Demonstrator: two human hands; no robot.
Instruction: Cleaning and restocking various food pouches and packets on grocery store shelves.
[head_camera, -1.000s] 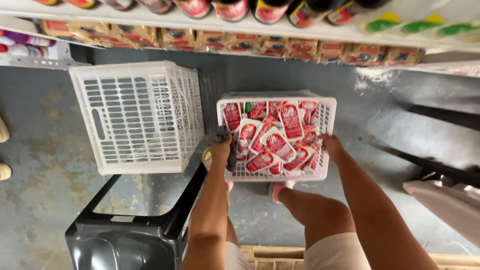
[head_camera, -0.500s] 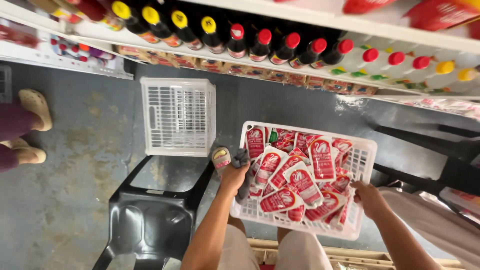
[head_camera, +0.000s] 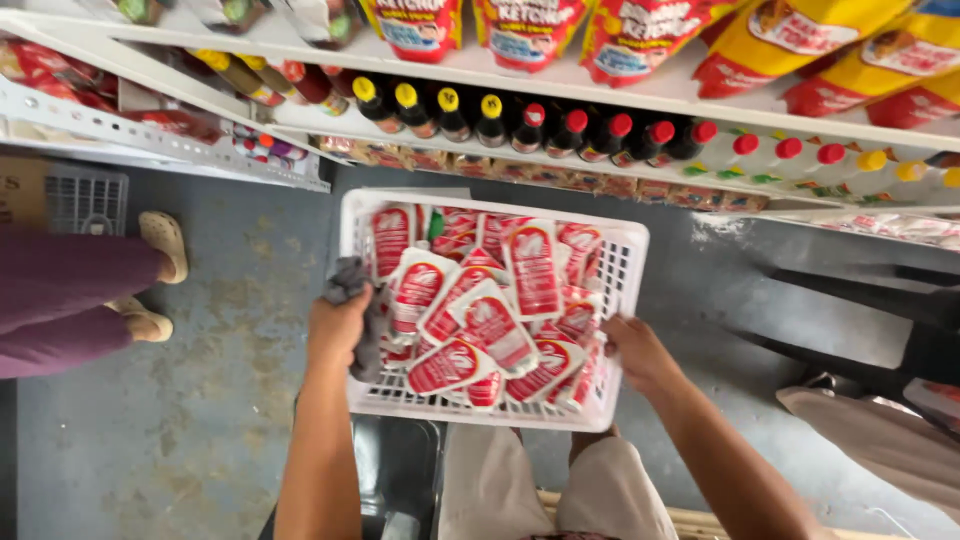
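Here the left hand (head_camera: 338, 325) grips the basket (head_camera: 625, 262) rim at nine o'clock, fingers closed over a grey cloth (head_camera: 362, 312), while the right hand (head_camera: 640, 352) clamps the four o'clock corner. The basket hangs in the air below the shelf (head_camera: 560, 95), heaped with red sauce packets (head_camera: 478, 318). The cloth probably weakens that grip, so a tilt could spill packets onto the floor (head_camera: 215, 400).
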